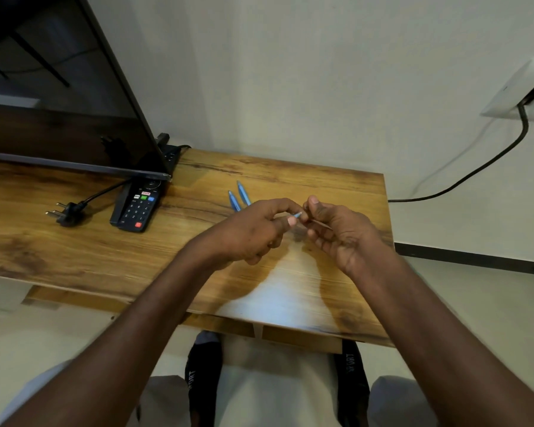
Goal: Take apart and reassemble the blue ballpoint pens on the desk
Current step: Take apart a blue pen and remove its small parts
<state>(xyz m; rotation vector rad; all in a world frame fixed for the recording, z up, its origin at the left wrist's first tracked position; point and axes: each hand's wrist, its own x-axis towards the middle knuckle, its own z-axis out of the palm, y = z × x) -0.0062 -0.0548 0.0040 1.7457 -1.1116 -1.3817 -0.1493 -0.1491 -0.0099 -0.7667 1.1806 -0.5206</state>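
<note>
Wooden desk (74, 260) against the wall. On it: two blue pens (239, 197) side by side, a remote (138, 208), a loose plug (67, 212), a screen (59, 87).

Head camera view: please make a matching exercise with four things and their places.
Things:
1. black remote control
2. black three-pin plug
3. two blue pens
4. small blue pen piece

Places:
A. pinched between both hands
B. flat on the wooden desk, behind the left hand
C. left of the remote
D. under the screen's corner

Pairs: 1-D, 2-C, 3-B, 4-A
</note>
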